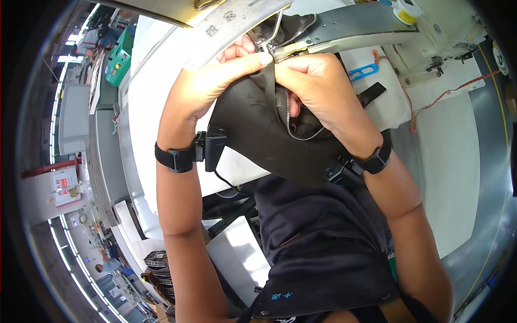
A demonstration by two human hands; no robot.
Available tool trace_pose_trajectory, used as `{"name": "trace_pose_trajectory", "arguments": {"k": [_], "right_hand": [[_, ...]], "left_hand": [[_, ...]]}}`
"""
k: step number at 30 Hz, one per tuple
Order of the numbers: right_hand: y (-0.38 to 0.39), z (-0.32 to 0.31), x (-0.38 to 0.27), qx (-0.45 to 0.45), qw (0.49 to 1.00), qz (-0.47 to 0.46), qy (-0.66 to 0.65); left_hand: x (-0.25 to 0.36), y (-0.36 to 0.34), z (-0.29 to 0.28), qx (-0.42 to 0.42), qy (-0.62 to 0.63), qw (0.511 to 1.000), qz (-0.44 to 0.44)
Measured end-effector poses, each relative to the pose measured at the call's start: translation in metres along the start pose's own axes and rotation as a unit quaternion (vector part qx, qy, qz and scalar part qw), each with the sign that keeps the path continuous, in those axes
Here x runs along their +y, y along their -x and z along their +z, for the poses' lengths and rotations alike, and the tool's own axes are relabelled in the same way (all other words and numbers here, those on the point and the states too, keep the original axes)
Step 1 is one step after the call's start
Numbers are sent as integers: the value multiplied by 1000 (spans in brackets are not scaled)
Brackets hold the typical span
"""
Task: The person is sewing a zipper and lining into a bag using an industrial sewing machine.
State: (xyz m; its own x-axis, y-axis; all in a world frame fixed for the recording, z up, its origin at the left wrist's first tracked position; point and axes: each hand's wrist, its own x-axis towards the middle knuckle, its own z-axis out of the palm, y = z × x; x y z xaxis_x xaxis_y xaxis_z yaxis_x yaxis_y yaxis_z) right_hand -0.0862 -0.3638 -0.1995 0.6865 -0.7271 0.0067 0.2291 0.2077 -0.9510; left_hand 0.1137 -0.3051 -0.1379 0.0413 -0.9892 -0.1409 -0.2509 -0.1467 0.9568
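A dark olive fabric piece [245,121], like part of a bag, hangs from both hands at a sewing machine [355,24]. A metal-toothed zipper [288,119] curves along its opening. My left hand [223,70] pinches the fabric edge between thumb and fingers, just beside the machine's needle area. Close to it on the right, my right hand [318,81] also pinches the edge, some of its fingers tucked inside the opening. The fabric partly hides those fingertips. More zipper and fabric lie bunched under the machine head.
Blue thread snips [364,72] lie right of my right hand, near a dark strip [371,95]. Orange thread [413,116] trails over the table at the right. A white container [407,12] stands on the machine. Far left are a green box [119,56] and other workstations with people.
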Motion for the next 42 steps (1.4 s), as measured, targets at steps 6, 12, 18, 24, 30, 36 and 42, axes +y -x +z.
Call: {"name": "trace_pose_trajectory", "arguments": {"k": [6, 12, 18, 24, 30, 36, 42], "right_hand": [[3, 0, 3, -9, 1000, 1, 2], [3, -1, 4, -18, 1000, -20, -3], [0, -1, 5, -22, 1000, -10, -10], [0, -2, 4, -16, 1000, -11, -4], [0, 1, 3, -9, 1000, -9, -17], [4, 3, 3, 7, 1000, -13, -3], [6, 5, 0, 6, 999, -31, -1]], "left_hand": [[2, 1, -2, -10, 5, 1000, 11], [1, -1, -6, -7, -43, 999, 13], [2, -5, -9, -4, -77, 997, 0], [-2, -6, -12, -13, -49, 999, 11], [6, 1, -3, 1, -25, 1000, 13], [4, 28, 37, 182, -219, 957, 59], [-3, 29, 48, 224, -186, 952, 91]]}}
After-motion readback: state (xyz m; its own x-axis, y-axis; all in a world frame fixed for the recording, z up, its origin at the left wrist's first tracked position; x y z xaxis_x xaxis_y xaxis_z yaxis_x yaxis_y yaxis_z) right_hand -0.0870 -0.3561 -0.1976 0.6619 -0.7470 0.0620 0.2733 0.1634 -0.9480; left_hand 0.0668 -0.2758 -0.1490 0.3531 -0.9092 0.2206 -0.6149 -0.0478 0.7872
